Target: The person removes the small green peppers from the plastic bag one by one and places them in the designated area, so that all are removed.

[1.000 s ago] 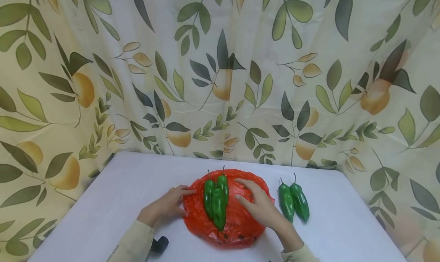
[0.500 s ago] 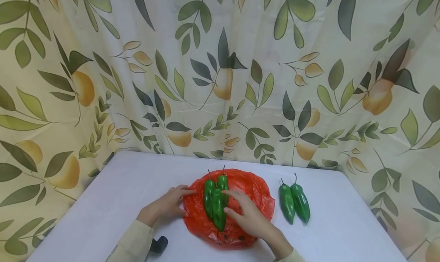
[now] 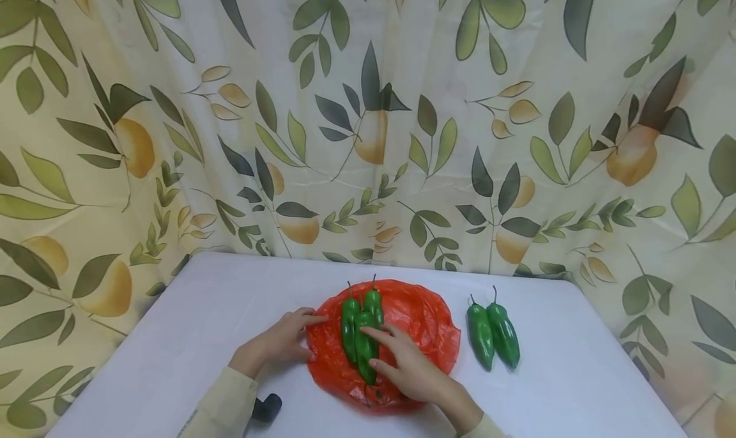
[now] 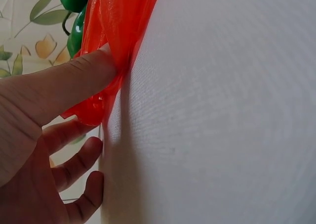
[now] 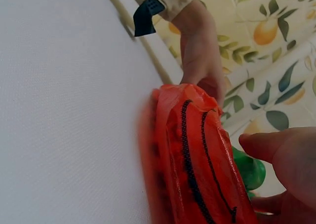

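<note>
Three long green peppers (image 3: 348, 329) with thin stems lie close together on a round, crinkled red plastic bag (image 3: 425, 317) in the head view. My left hand (image 3: 282, 339) holds the bag's left edge; in the left wrist view its thumb (image 4: 89, 73) presses on the red plastic, with the index finger partly behind it. Over the front pepper (image 3: 363, 345) reaches my right hand (image 3: 411, 368), index finger on its upper part and thumb beside its lower end. In the right wrist view, part of a pepper (image 5: 249, 172) shows between thumb and fingers, which look relaxed.
Two more green peppers (image 3: 503, 336) lie side by side on the white table (image 3: 575, 387), right of the bag. A dark strap-like piece (image 3: 267, 408) shows beside the left sleeve. Behind the table hangs a leaf-and-fruit patterned curtain (image 3: 397, 119).
My right hand has moved left and slightly down across the bag, onto the front pepper. The left hand stays at the bag's left edge.
</note>
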Demonstrator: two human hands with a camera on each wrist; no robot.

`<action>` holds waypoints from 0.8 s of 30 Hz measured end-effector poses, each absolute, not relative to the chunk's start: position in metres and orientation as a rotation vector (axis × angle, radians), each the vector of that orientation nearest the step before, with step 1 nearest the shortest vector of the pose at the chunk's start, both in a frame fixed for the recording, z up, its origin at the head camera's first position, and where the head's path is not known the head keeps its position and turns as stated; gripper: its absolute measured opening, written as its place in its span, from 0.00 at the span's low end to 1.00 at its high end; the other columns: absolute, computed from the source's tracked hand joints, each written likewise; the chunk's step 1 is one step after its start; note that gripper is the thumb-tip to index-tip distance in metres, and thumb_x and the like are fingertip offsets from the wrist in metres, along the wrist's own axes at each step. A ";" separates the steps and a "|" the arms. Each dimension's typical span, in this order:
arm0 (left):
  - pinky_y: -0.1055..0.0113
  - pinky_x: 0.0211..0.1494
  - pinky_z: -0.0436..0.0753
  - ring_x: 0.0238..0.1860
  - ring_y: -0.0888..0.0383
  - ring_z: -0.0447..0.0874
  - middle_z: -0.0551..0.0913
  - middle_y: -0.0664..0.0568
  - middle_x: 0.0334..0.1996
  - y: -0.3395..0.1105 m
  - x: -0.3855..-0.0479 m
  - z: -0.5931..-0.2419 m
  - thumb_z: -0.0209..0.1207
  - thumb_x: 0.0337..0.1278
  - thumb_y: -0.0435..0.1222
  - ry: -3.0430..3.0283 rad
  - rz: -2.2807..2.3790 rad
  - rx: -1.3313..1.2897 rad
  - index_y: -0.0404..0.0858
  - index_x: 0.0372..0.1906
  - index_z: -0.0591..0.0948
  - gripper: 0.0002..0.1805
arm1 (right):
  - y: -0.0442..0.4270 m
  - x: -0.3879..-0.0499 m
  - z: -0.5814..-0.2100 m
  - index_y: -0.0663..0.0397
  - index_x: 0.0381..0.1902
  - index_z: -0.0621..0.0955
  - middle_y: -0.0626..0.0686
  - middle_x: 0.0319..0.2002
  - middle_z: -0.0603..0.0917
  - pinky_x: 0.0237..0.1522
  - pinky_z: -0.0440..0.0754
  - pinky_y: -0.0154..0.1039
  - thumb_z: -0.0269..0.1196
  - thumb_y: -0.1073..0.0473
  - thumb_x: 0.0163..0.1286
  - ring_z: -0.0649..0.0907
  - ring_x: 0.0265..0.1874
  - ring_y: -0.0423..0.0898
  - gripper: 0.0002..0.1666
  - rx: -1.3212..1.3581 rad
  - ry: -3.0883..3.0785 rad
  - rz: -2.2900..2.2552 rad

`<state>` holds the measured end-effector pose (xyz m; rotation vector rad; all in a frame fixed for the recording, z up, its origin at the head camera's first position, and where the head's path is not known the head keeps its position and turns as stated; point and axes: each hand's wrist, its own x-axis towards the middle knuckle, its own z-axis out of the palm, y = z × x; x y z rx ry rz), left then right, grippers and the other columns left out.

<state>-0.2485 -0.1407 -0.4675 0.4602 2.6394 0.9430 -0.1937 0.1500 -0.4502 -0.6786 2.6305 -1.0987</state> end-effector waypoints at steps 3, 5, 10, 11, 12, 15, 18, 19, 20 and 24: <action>0.35 0.68 0.75 0.73 0.41 0.63 0.67 0.45 0.73 -0.141 -0.248 -0.467 0.75 0.48 0.36 2.642 0.931 0.438 0.53 0.68 0.77 0.38 | 0.149 -0.193 -0.453 0.31 0.75 0.67 0.62 0.73 0.66 0.58 0.80 0.69 0.61 0.50 0.75 0.69 0.70 0.64 0.33 -0.677 2.619 -1.083; 0.35 0.68 0.75 0.73 0.41 0.63 0.67 0.45 0.73 -0.141 -0.247 -0.468 0.76 0.47 0.36 2.642 0.924 0.436 0.53 0.68 0.78 0.38 | 0.149 -0.193 -0.455 0.30 0.75 0.67 0.63 0.73 0.65 0.58 0.80 0.69 0.61 0.50 0.75 0.69 0.70 0.64 0.33 -0.669 2.609 -1.080; 0.35 0.67 0.75 0.73 0.41 0.63 0.67 0.46 0.73 -0.140 -0.248 -0.469 0.75 0.48 0.36 2.642 0.923 0.445 0.54 0.68 0.78 0.38 | 0.149 -0.193 -0.457 0.27 0.75 0.66 0.64 0.74 0.64 0.57 0.80 0.69 0.62 0.49 0.74 0.69 0.70 0.65 0.35 -0.646 2.594 -1.080; 0.34 0.67 0.75 0.73 0.41 0.63 0.67 0.45 0.74 -0.140 -0.248 -0.468 0.75 0.48 0.36 2.645 0.921 0.448 0.54 0.68 0.77 0.38 | 0.149 -0.192 -0.457 0.27 0.75 0.66 0.64 0.74 0.64 0.57 0.81 0.69 0.62 0.49 0.73 0.69 0.70 0.66 0.35 -0.644 2.594 -1.079; 0.35 0.67 0.75 0.73 0.41 0.63 0.67 0.45 0.74 -0.140 -0.248 -0.468 0.75 0.48 0.36 2.644 0.922 0.450 0.54 0.68 0.77 0.38 | 0.149 -0.193 -0.457 0.27 0.75 0.66 0.64 0.74 0.64 0.56 0.81 0.68 0.63 0.49 0.73 0.68 0.70 0.66 0.35 -0.644 2.594 -1.078; 0.35 0.67 0.75 0.73 0.41 0.63 0.67 0.45 0.73 -0.139 -0.248 -0.467 0.75 0.48 0.36 2.648 0.928 0.452 0.54 0.68 0.77 0.38 | 0.149 -0.192 -0.455 0.28 0.75 0.67 0.63 0.74 0.64 0.55 0.83 0.67 0.64 0.50 0.72 0.69 0.70 0.65 0.35 -0.650 2.606 -1.062; 0.35 0.67 0.76 0.73 0.41 0.63 0.67 0.45 0.73 -0.138 -0.248 -0.466 0.75 0.48 0.36 2.644 0.938 0.450 0.54 0.68 0.78 0.38 | 0.148 -0.191 -0.453 0.30 0.74 0.68 0.62 0.72 0.66 0.54 0.84 0.64 0.65 0.51 0.71 0.71 0.68 0.62 0.36 -0.655 2.621 -1.039; 0.36 0.66 0.76 0.73 0.41 0.63 0.68 0.45 0.73 -0.138 -0.248 -0.466 0.75 0.47 0.36 2.646 0.938 0.447 0.54 0.68 0.78 0.38 | 0.147 -0.191 -0.453 0.29 0.74 0.68 0.61 0.71 0.66 0.54 0.84 0.64 0.65 0.51 0.71 0.72 0.67 0.61 0.36 -0.653 2.619 -1.035; 0.36 0.66 0.77 0.73 0.41 0.63 0.68 0.45 0.73 -0.138 -0.248 -0.466 0.75 0.47 0.36 2.647 0.937 0.444 0.54 0.68 0.78 0.38 | 0.146 -0.191 -0.452 0.29 0.74 0.68 0.61 0.70 0.66 0.54 0.85 0.63 0.65 0.51 0.71 0.73 0.67 0.60 0.36 -0.648 2.616 -1.031; 0.37 0.64 0.79 0.73 0.42 0.63 0.68 0.46 0.73 -0.139 -0.248 -0.468 0.75 0.47 0.36 2.654 0.919 0.429 0.55 0.68 0.77 0.38 | 0.144 -0.190 -0.453 0.27 0.74 0.68 0.62 0.71 0.65 0.54 0.85 0.62 0.65 0.52 0.71 0.74 0.66 0.60 0.36 -0.634 2.585 -1.040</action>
